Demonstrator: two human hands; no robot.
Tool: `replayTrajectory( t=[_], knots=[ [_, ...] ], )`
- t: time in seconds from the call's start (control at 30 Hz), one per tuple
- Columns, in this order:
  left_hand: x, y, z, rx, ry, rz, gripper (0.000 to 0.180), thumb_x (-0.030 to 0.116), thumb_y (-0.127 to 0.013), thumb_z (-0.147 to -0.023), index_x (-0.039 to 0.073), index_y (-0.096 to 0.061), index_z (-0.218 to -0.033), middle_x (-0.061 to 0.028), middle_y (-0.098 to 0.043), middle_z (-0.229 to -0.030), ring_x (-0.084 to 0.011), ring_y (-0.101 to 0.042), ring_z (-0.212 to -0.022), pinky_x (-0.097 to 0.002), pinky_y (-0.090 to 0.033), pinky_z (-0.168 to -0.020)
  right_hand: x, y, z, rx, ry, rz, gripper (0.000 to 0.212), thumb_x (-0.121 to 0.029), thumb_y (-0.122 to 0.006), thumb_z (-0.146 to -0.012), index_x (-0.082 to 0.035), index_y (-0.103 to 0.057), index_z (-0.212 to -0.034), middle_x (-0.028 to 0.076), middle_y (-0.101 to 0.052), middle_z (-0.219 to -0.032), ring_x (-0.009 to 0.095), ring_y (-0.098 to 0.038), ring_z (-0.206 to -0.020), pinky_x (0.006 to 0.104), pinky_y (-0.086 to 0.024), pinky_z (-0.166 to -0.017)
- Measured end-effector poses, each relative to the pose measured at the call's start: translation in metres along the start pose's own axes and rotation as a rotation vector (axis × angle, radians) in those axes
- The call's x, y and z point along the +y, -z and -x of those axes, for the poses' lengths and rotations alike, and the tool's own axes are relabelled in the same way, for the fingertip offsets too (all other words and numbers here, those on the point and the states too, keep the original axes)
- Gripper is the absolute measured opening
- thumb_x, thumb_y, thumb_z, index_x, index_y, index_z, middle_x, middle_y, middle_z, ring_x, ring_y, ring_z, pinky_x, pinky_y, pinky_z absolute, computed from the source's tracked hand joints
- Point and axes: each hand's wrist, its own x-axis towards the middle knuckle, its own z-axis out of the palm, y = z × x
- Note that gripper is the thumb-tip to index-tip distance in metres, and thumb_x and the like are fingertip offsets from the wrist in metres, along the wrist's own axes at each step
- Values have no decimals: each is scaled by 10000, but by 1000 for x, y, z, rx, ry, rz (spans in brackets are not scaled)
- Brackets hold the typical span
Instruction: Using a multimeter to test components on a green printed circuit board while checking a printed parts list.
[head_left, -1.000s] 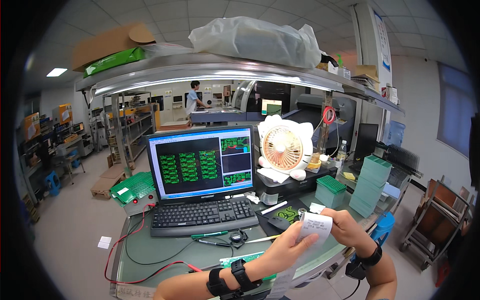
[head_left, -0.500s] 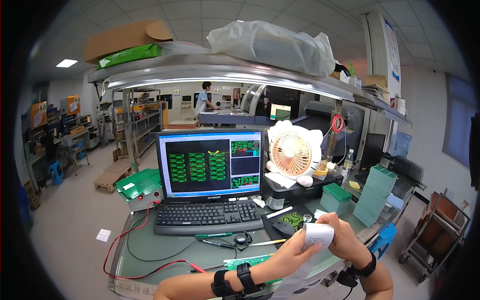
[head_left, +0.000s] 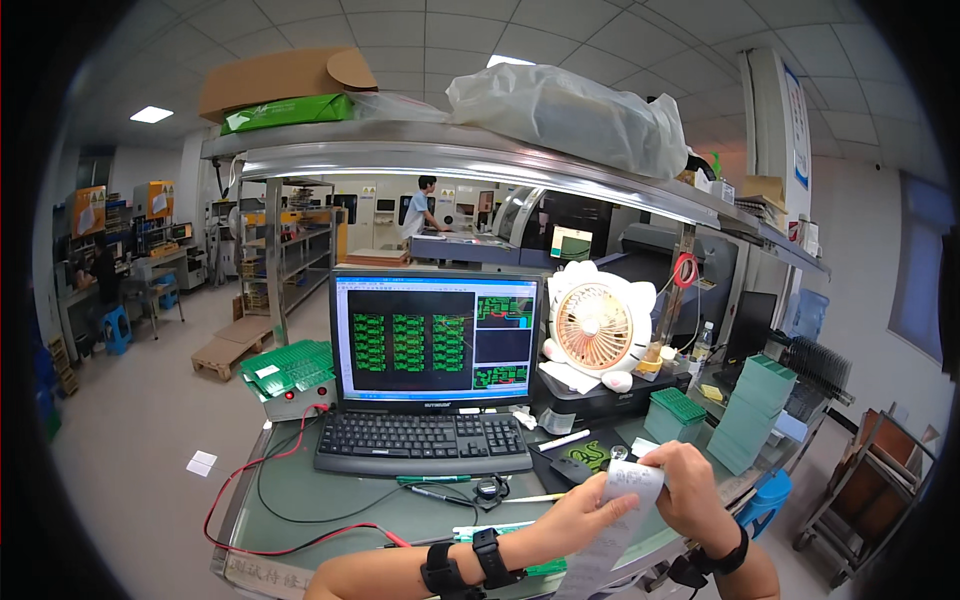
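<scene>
Both my hands hold a strip of white printed paper [head_left: 622,510] over the front right of the workbench. My left hand [head_left: 583,518] pinches its lower left side, a black watch and band on that wrist. My right hand [head_left: 692,490] grips the curled top end, a black band on the wrist. The strip hangs down toward the bench edge. Just beyond the hands lie a black mouse [head_left: 570,469] and a green circuit board [head_left: 592,454] on a dark mat.
A black keyboard [head_left: 422,441] and a monitor [head_left: 436,338] showing green board layouts stand in the middle. A white desk fan [head_left: 592,328], stacks of green boards [head_left: 752,412], red and black cables [head_left: 262,500] and pens lie about. A person stands far back.
My view has tilted slightly. My hands and the paper strip have shifted a little lower and rightward in view, still held the same way.
</scene>
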Motion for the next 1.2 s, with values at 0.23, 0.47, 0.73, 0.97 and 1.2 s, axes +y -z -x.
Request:
replayTrajectory(
  t=[0.23,0.47,0.73,0.97,1.2],
  knots=[
    [-6,-1,0,54,-145,-22,380,263,-559,-954,26,-489,-1243,-42,-583,-1073,-89,-536,-963,-274,-461,-837,15,2,1,-242,-271,-373,247,16,-624,-728,-34,-550,-958,139,-618,-902,323,-600,-794,375,-476,-687],
    [-7,25,-16,52,-73,14,317,214,-540,-963,18,-495,-1209,-31,-593,-1074,-88,-552,-972,-268,-467,-830,32,-17,-16,-389,-552,-638,72,-75,-505,-884,-20,-529,-924,139,-646,-863,345,-619,-691,362,-475,-607],
    [0,27,-21,72,-76,7,311,220,-545,-962,10,-522,-1190,-24,-605,-1070,-88,-556,-965,-265,-463,-842,42,-30,-18,-282,-386,-441,72,-98,-541,-871,-29,-545,-851,105,-633,-727,273,-627,-652,360,-469,-579],
    [11,26,-26,76,33,73,318,234,-529,-966,30,-504,-1209,-49,-613,-1102,-111,-570,-987,-294,-457,-876,49,-30,-20,-78,-123,-117,116,-66,-559,-880,-20,-535,-984,73,-577,-728,156,-567,-645,295,-456,-585],
    [13,22,-26,162,54,135,333,224,-536,-964,14,-493,-1219,-56,-616,-1069,-114,-578,-970,-288,-477,-850,46,-41,-15,114,-105,-140,68,-108,-532,-899,-46,-556,-910,88,-579,-683,200,-588,-607,312,-463,-575]
  ],
)
